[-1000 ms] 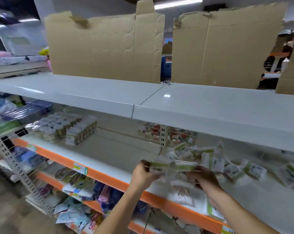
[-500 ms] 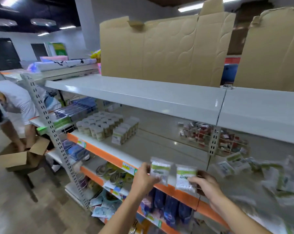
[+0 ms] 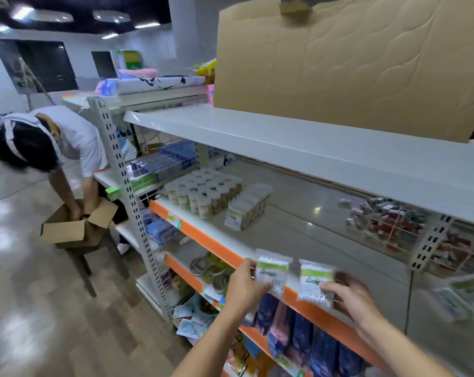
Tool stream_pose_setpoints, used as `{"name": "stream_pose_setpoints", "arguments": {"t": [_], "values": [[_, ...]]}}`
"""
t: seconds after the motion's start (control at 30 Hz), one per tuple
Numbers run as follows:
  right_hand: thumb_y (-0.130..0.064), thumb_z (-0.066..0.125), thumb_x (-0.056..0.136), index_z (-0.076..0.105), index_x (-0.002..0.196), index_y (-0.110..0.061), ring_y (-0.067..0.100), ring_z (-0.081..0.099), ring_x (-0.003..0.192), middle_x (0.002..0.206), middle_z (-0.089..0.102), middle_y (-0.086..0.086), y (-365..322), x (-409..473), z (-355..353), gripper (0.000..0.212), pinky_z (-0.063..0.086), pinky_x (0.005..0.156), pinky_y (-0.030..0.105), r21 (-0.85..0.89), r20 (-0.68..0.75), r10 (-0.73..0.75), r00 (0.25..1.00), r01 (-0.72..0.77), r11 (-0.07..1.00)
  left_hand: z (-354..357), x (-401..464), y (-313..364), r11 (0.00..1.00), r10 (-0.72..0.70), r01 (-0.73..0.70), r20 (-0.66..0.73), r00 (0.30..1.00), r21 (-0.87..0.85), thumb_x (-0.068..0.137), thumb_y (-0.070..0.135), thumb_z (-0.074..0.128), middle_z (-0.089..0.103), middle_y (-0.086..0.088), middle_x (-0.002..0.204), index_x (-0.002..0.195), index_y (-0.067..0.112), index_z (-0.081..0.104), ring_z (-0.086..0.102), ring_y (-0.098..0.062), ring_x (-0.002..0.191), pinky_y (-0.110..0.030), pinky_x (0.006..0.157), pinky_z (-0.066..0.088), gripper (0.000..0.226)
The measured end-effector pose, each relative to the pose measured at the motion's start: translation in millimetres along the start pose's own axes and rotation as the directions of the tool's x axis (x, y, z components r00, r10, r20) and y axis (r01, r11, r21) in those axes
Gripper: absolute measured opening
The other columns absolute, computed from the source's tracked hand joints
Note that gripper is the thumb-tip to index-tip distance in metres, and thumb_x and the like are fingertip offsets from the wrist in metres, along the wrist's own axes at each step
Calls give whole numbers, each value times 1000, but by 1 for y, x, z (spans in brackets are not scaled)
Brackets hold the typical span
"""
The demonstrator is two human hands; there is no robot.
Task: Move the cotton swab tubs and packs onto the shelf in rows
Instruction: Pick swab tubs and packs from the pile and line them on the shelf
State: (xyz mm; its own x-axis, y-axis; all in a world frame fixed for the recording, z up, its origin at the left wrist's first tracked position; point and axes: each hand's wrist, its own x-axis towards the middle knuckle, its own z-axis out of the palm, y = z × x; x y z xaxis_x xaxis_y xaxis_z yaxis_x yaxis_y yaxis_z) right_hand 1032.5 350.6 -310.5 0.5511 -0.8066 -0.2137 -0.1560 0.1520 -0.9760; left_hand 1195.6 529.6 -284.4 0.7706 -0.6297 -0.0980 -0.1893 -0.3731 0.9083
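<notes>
Cardboard sheet [image 3: 352,69]: stood on end along the back of the bare top shelf board [image 3: 284,142].
Middle shelf [image 3: 298,229]: a pale board with an orange front lip; it was the target surface and lay mostly free between its stock at the left and the loose packs at the right.
Other person [image 3: 53,148]: bent over an open cardboard box [image 3: 75,227] on the floor at the left, well apart from the work.
Round tubs [image 3: 203,191]: stood in tidy rows at the left end of the middle shelf.
Boxed packs [image 3: 248,206]: stood in a file just beside the tubs, on their right.
Loose packs [image 3: 458,295]: lay blurred in a heap at the far right of the same shelf.
Left hand [image 3: 244,288]: fingers were curled round one swab pack [image 3: 271,273], held upright above the orange lip.
Right hand [image 3: 350,295]: pinched a second swab pack [image 3: 316,281] the same way, near the first.
Step in hand: seemingly carrying two packs leftward from the heap toward the rows.
Next move: probably needed both packs stood upright just beside the boxed file, faces forward, starting a straight new row.
</notes>
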Motion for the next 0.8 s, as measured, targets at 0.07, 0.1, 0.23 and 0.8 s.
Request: {"name": "stream_pose_setpoints", "arguments": {"t": [0.07, 0.1, 0.23, 0.8], "values": [[-8, 79, 75, 68, 93, -10, 21, 71, 76, 84, 77, 9, -3, 15, 8, 21, 51, 64, 30, -9, 14, 0, 1000, 0, 1000, -4, 14, -1, 1000, -13, 13, 4, 1000, -4, 77, 18, 77, 70, 5, 94, 97, 27, 57, 69, -16, 86, -44, 81, 59, 29], [-6, 79, 75, 68, 92, -9, 23, 70, 76, 84, 77, 10, -5, 22, 11, 20, 51, 64, 30, -5, 10, -1, 1000, 1, 1000, -5, 22, -2, 1000, -16, 16, 14, 1000, -9, 78, 18, 77, 70, 5, 94, 97, 27, 57, 70, -17, 85, -44, 79, 59, 29], [-5, 76, 75, 68, 81, -16, 22, 70, 78, 83, 77, 7, -14, 52, 21, 15, 48, 64, 29, -4, -1, -27, 1000, 27, 1000, -4, 60, -2, 1000, 6, -7, 40, 999, 21, 81, 22, 75, 67, 7, 95, 100, 27, 56, 67, -10, 83, -34, 73, 59, 27], [-8, 74, 78, 71, 97, -10, 27, 73, 96, 96, 76, 11, -28, 116, 33, 19, 58, 89, 50, -14, -135, -58, 989, 56, 998, 35, 212, 17, 962, 190, -206, 100, 977, 181, 87, 23, 70, 71, -5, 108, 113, 11, 63, 66, -22, 99, -31, 81, 52, 29]]}}
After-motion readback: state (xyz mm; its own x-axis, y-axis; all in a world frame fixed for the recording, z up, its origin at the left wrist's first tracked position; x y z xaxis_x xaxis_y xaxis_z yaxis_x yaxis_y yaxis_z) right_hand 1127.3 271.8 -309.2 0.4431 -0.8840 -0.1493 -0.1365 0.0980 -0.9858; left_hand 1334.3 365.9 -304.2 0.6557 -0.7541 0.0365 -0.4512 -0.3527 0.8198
